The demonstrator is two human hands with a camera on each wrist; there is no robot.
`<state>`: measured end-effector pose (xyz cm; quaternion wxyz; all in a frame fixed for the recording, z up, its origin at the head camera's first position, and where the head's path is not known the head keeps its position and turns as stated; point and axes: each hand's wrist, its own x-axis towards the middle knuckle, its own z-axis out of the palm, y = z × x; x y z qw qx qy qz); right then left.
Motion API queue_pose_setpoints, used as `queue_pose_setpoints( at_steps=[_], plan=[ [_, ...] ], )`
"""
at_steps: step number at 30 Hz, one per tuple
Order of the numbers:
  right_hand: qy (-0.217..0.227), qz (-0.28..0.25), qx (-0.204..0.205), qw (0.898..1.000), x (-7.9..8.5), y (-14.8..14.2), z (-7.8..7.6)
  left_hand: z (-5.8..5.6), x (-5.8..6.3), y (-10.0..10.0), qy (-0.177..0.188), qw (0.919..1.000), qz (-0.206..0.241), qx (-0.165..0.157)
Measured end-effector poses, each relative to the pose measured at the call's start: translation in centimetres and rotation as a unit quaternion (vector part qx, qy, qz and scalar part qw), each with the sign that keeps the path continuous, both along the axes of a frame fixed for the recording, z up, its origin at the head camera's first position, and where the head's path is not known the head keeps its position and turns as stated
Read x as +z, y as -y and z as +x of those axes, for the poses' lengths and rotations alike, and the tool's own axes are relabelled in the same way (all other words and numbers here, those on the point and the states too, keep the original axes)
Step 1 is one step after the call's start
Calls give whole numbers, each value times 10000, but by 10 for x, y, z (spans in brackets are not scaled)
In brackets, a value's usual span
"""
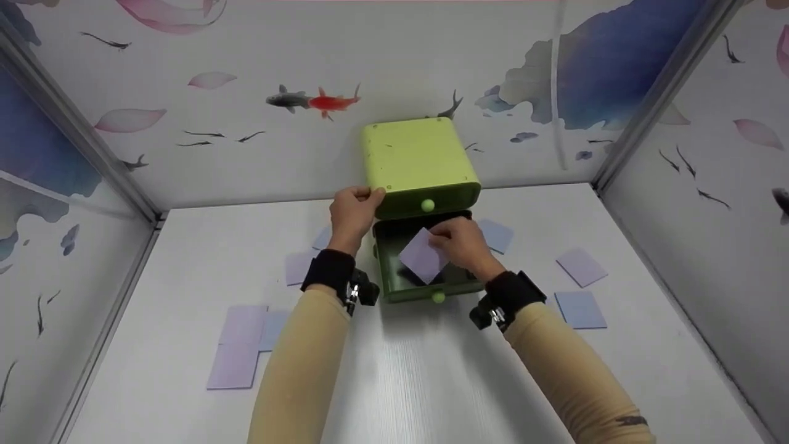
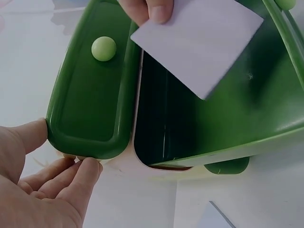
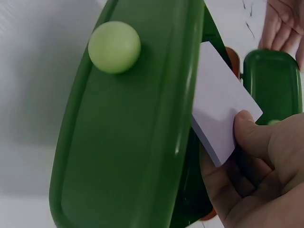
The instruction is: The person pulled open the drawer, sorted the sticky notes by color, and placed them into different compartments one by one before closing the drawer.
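Note:
A small two-drawer box (image 1: 419,154) with a lime-green top stands at the back of the table. Its lower drawer (image 1: 400,295), dark green with a round knob, is pulled out toward me. My left hand (image 1: 354,216) grips the left front corner of the box beside the closed upper drawer (image 2: 88,90), thumb on one side and fingers on the other. Between thumb and fingers, my right hand (image 1: 461,243) pinches a lilac sticky note pad (image 1: 422,254). The pad is tilted, one corner pointing down into the open drawer. In the right wrist view the pad (image 3: 216,95) shows its thick edge.
Several lilac and blue pads lie flat about the table: lilac ones (image 1: 243,325) at left, a blue one (image 1: 496,235) just right of the box, a lilac (image 1: 581,266) and a blue one (image 1: 580,309) farther right. Printed wall panels (image 1: 246,160) enclose the back and sides.

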<state>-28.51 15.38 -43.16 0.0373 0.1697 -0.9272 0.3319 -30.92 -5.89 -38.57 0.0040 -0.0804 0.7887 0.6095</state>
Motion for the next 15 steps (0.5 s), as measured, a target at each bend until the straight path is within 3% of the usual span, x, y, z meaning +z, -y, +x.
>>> queue_pose_setpoints(
  at_steps=[8, 15],
  plan=[
    [377, 818, 107, 9959, -2, 27, -1, -1, -1, -2, 26, 10000, 2, 82],
    [344, 1410, 430, 9885, -8, 45, -1, -2, -2, -2, 95, 9999, -48, 106]
  ],
)
